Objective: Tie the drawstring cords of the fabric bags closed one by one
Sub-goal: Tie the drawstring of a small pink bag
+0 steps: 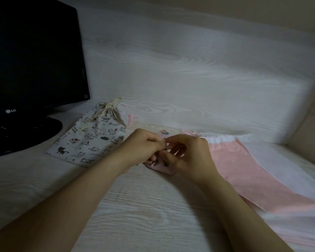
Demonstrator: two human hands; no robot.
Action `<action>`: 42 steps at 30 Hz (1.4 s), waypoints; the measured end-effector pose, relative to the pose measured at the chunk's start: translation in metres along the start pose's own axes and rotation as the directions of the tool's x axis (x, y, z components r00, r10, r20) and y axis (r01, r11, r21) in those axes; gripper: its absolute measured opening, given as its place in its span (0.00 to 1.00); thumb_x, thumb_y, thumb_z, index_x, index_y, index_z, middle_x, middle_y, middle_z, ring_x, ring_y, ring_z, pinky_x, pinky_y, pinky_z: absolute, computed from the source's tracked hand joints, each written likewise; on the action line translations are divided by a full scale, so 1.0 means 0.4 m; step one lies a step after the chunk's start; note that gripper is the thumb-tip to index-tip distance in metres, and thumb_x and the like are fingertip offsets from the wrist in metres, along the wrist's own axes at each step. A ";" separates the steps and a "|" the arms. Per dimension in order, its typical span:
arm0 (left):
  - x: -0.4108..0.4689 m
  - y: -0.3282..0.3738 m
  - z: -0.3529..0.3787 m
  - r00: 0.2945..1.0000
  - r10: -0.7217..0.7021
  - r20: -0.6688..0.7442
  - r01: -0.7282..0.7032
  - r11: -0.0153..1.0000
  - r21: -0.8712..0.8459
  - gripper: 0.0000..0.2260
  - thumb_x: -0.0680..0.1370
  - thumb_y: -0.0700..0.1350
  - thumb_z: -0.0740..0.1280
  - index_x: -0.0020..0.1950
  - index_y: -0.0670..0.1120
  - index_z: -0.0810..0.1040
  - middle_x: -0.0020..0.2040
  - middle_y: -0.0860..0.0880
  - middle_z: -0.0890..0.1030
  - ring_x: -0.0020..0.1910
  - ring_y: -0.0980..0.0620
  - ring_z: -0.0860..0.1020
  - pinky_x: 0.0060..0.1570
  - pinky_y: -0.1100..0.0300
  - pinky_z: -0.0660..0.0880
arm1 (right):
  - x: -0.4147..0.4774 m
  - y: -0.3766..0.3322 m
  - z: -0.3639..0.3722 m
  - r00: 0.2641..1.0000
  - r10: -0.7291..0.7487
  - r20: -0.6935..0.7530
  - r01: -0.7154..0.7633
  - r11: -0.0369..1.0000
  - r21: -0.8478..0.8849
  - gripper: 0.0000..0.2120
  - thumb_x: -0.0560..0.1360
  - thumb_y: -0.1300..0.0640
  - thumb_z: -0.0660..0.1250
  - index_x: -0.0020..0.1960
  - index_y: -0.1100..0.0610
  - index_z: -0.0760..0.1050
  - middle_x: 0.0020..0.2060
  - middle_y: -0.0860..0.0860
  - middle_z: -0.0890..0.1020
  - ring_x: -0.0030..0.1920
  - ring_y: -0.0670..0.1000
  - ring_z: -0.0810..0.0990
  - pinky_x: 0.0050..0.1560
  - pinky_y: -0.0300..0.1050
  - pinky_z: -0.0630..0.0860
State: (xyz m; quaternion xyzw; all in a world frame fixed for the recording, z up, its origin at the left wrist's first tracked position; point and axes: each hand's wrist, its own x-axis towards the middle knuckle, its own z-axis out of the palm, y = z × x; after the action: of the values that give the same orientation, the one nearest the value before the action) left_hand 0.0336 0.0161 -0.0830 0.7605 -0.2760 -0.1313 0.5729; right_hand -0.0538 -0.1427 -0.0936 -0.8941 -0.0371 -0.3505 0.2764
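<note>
Just right of the tied cat-print bag (96,137), the small pink bag (163,169) lay on the table (135,206). The left hand (144,144) and right hand (189,155) met over it, curled fingertips pinching its top; its cord was too small to make out.

You're looking at a pale wood-grain desk (180,73) in dim, greyish light. Over at its left edge your black LG monitor (35,57) stands dark on a round base (47,128). A plain beige wall (262,10) closes off the far and right sides.
</note>
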 end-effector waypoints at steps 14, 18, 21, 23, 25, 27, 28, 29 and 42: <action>0.011 -0.022 0.014 0.983 0.173 -0.055 -0.163 0.974 0.156 0.04 0.75 0.39 0.78 0.46 0.48 0.87 0.38 0.45 0.87 0.40 0.48 0.87 0.49 0.50 0.83 | 0.019 0.012 0.006 0.991 -0.123 -0.058 0.114 0.984 -0.136 0.08 0.71 0.62 0.76 0.46 0.51 0.88 0.37 0.50 0.86 0.37 0.51 0.83 0.38 0.51 0.79; 0.020 -0.035 0.013 0.974 0.194 -0.118 -0.176 0.973 0.147 0.14 0.72 0.42 0.81 0.50 0.51 0.77 0.39 0.51 0.88 0.43 0.52 0.86 0.53 0.47 0.83 | 0.012 -0.002 0.003 0.985 -0.171 -0.003 0.168 0.971 -0.172 0.17 0.70 0.47 0.63 0.41 0.55 0.87 0.34 0.51 0.86 0.36 0.53 0.82 0.36 0.49 0.78; 0.014 -0.030 0.012 0.962 0.256 -0.100 -0.230 0.948 0.219 0.14 0.72 0.39 0.80 0.47 0.49 0.76 0.38 0.52 0.88 0.41 0.54 0.86 0.52 0.47 0.83 | 0.014 0.010 0.011 0.987 -0.162 0.015 0.161 0.964 -0.211 0.14 0.72 0.50 0.64 0.41 0.54 0.87 0.34 0.51 0.85 0.35 0.52 0.81 0.36 0.50 0.77; 0.009 -0.024 0.015 0.947 0.299 -0.117 -0.259 0.926 0.273 0.13 0.71 0.38 0.79 0.46 0.49 0.77 0.36 0.52 0.87 0.38 0.56 0.85 0.49 0.51 0.83 | 0.015 0.020 0.019 0.990 -0.137 0.024 0.139 0.960 -0.245 0.08 0.73 0.57 0.68 0.43 0.53 0.87 0.36 0.52 0.85 0.36 0.53 0.81 0.38 0.52 0.77; 0.006 -0.021 0.016 0.936 0.322 -0.144 -0.268 0.914 0.305 0.12 0.70 0.38 0.79 0.44 0.49 0.78 0.35 0.54 0.87 0.36 0.59 0.84 0.45 0.56 0.82 | 0.015 0.021 0.021 0.994 -0.104 0.046 0.112 0.958 -0.265 0.09 0.75 0.54 0.67 0.45 0.52 0.86 0.38 0.51 0.84 0.38 0.52 0.81 0.41 0.50 0.77; 0.003 -0.019 0.017 0.927 0.338 -0.162 -0.275 0.907 0.319 0.12 0.69 0.38 0.79 0.42 0.50 0.79 0.34 0.55 0.86 0.34 0.62 0.83 0.44 0.65 0.79 | 0.011 0.007 0.018 0.995 -0.059 0.080 0.076 0.970 -0.229 0.20 0.72 0.41 0.62 0.48 0.53 0.86 0.40 0.50 0.83 0.40 0.50 0.80 0.42 0.47 0.75; 0.001 -0.017 0.018 0.921 0.349 -0.170 -0.281 0.901 0.330 0.12 0.68 0.38 0.79 0.41 0.50 0.79 0.33 0.55 0.86 0.34 0.63 0.82 0.46 0.73 0.74 | 0.011 0.003 0.019 0.995 -0.027 0.095 0.047 0.977 -0.209 0.26 0.69 0.36 0.59 0.49 0.54 0.85 0.41 0.50 0.82 0.40 0.50 0.80 0.42 0.46 0.75; 0.000 -0.015 0.019 0.914 0.365 -0.179 -0.289 0.893 0.345 0.13 0.67 0.38 0.80 0.41 0.50 0.78 0.33 0.55 0.85 0.34 0.64 0.82 0.48 0.79 0.69 | 0.011 0.003 0.022 0.994 0.000 0.109 0.023 0.978 -0.209 0.28 0.67 0.35 0.58 0.49 0.54 0.84 0.42 0.51 0.82 0.41 0.50 0.80 0.42 0.46 0.75; 0.016 -0.035 0.002 0.871 0.491 -0.027 -0.416 0.765 0.491 0.12 0.79 0.40 0.74 0.50 0.54 0.74 0.44 0.55 0.81 0.42 0.59 0.81 0.43 0.62 0.78 | 0.006 0.015 0.019 0.969 0.177 0.169 -0.184 0.983 0.023 0.08 0.78 0.60 0.68 0.42 0.55 0.83 0.33 0.51 0.84 0.33 0.49 0.80 0.40 0.52 0.78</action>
State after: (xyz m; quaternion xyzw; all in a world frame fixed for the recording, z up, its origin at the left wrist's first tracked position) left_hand 0.0421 0.0145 -0.0956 0.7941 -0.4304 0.1411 0.4054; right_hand -0.0458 -0.1441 -0.0996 -0.9144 0.0147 -0.2471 0.3203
